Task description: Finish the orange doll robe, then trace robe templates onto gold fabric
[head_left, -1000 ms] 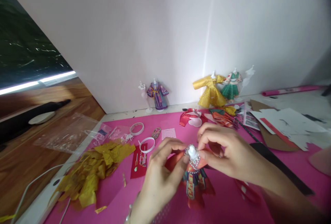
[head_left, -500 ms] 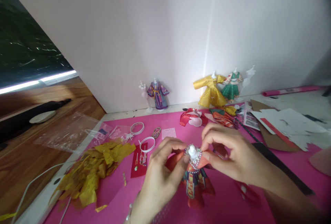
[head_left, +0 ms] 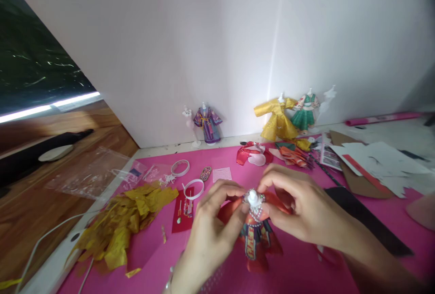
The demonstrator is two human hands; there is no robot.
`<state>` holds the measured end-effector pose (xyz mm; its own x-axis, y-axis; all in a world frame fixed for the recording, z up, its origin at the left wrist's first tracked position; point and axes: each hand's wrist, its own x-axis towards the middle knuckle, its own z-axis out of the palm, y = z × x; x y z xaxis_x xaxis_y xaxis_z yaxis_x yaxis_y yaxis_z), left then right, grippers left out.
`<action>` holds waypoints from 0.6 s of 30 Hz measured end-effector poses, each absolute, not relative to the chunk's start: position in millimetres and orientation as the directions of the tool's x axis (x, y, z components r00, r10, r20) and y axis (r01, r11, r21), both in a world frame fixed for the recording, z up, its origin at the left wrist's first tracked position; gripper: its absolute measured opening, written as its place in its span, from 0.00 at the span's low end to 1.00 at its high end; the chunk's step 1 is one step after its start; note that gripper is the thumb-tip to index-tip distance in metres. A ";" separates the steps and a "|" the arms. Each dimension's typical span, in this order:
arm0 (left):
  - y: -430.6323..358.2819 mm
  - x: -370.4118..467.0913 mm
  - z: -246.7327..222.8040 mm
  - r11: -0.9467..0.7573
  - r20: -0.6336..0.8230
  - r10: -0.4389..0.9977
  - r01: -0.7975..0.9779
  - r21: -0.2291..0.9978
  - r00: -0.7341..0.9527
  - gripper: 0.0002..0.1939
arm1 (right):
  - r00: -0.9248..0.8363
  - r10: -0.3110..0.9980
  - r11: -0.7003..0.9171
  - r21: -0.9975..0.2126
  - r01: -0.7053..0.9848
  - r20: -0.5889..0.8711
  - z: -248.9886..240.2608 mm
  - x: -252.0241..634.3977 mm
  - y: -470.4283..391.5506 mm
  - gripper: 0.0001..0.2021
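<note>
A small white doll mannequin (head_left: 253, 197) wears a red-orange dress (head_left: 257, 264) with a patterned, dark-trimmed front panel. Strings of tiny pearl beads (head_left: 254, 216) run round its neck and down the chest. My left hand (head_left: 219, 217) pinches the left shoulder and collar of the dress between thumb and fingers. On the other side, my right hand (head_left: 299, 203) has its thumb and forefinger closed at the right collar, beside the beads. What lies right under the fingertips is hidden. The dress stands upright above the pink mat.
Yellow fabric scraps (head_left: 136, 217), a red card (head_left: 183, 210), tape rolls (head_left: 193, 190) and a pearl sticker sheet (head_left: 222, 175) lie left and centre on the pink mat (head_left: 156, 257). Dressed mannequins in purple (head_left: 207, 124), yellow (head_left: 278, 119) and green (head_left: 305, 117) stand by the wall. Paper sheets (head_left: 390, 162) lie right.
My right hand has shifted slightly left and inward at the collar, and more of the right sleeve shows beneath it. My left hand and the mannequin have hardly moved.
</note>
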<state>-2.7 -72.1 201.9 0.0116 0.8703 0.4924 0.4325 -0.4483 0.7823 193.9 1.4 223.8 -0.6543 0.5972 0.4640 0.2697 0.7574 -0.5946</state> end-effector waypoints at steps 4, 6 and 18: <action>-72.2 -2.5 201.6 -0.444 0.485 0.874 0.430 0.786 0.014 0.05 | -0.650 0.613 0.735 -0.626 0.259 0.449 223.1 192.4 -0.9 0.05; -72.5 -2.0 202.2 -0.443 0.485 0.874 0.427 0.788 0.013 0.05 | -0.643 0.626 0.724 -0.636 0.268 0.442 223.3 190.6 -2.7 0.06; -72.3 -2.4 202.2 -0.446 0.491 0.871 0.436 0.781 0.012 0.04 | -0.624 0.605 0.738 -0.643 0.205 0.495 218.4 195.6 -0.4 0.08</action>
